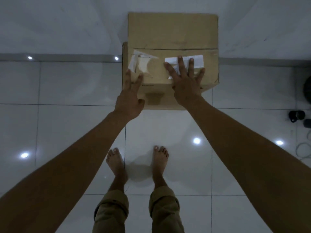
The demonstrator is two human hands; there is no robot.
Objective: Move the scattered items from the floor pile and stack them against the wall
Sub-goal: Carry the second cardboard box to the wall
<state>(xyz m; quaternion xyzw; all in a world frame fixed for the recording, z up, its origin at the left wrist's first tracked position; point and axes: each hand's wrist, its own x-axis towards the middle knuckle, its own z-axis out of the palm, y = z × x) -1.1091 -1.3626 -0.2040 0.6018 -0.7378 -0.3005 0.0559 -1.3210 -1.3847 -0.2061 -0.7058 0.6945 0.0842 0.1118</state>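
A large brown cardboard box [171, 31] stands against the white wall, its taped top flaps facing me. It seems to rest on a second box [152, 100] whose front face shows below it. My right hand [186, 81] lies flat on the top box with fingers spread over a white label [196, 60]. My left hand [130, 98] has straight fingers touching the box's near left corner.
Glossy white floor tiles [67, 132] reflect ceiling lights. My bare feet [138, 160] stand just in front of the boxes. Dark small objects [297, 116] and a pale cable [303, 151] lie at the right edge. The wall [50, 27] runs across the top.
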